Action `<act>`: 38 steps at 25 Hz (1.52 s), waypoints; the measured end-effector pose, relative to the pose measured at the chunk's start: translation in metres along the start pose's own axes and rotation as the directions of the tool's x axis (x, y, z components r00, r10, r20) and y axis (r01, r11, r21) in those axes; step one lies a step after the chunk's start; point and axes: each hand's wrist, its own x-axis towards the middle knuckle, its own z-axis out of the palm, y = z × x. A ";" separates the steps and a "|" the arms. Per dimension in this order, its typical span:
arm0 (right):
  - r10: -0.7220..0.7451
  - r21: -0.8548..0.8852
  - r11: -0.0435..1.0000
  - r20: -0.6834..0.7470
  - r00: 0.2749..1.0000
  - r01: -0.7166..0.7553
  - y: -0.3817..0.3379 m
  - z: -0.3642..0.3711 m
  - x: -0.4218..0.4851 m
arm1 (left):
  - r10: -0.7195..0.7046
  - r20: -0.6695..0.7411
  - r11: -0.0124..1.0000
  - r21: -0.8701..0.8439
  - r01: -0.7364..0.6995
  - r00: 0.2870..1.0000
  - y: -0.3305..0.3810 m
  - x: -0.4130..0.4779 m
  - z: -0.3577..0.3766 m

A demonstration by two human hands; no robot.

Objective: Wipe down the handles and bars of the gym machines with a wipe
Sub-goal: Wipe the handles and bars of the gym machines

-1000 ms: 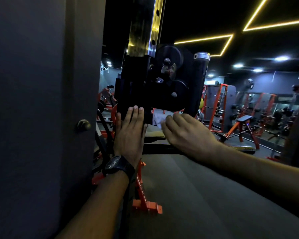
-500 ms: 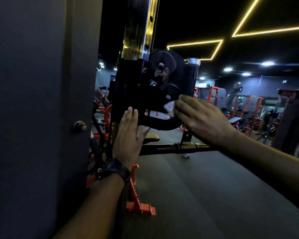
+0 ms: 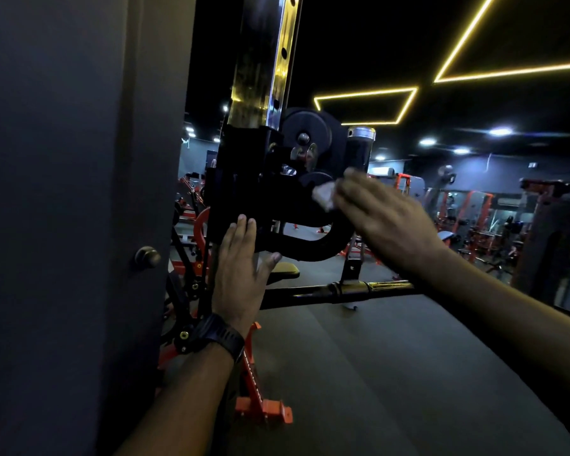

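A black pulley carriage (image 3: 270, 179) rides on a chrome upright post (image 3: 264, 57). Below it curves a black padded handle (image 3: 313, 250), and a black grip with a chrome cap (image 3: 361, 149) stands at its right. My right hand (image 3: 385, 218) presses a white wipe (image 3: 324, 195) against the carriage's right side with straight fingers; most of the wipe is hidden under them. My left hand (image 3: 241, 274), a black watch on its wrist, rests flat against the carriage's lower left, thumb under the curved handle.
A dark grey panel with a round knob (image 3: 147, 256) fills the left. A horizontal bar (image 3: 349, 287) runs behind my hands. An orange frame foot (image 3: 264, 408) sits on the dark floor below. Orange and black machines (image 3: 474, 212) stand far right.
My right hand has carried the wipe up from under the carriage onto its right side. My left hand has slid slightly lower. The view has tilted so the carriage sits lower in frame.
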 end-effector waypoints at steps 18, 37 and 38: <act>0.478 0.176 0.869 -0.057 0.877 -0.462 -0.011 0.011 0.013 | 0.019 -0.008 0.999 -0.034 -0.019 1.000 -0.002 -0.002 -0.001; 0.897 0.810 -0.005 0.263 0.356 -0.586 -0.034 0.008 0.017 | 0.018 0.005 0.999 -0.043 -0.018 1.000 -0.004 -0.005 0.002; 0.891 0.819 -0.048 0.294 0.346 -0.572 -0.038 0.008 0.015 | 0.017 0.000 0.999 -0.049 -0.017 1.000 -0.004 -0.005 0.002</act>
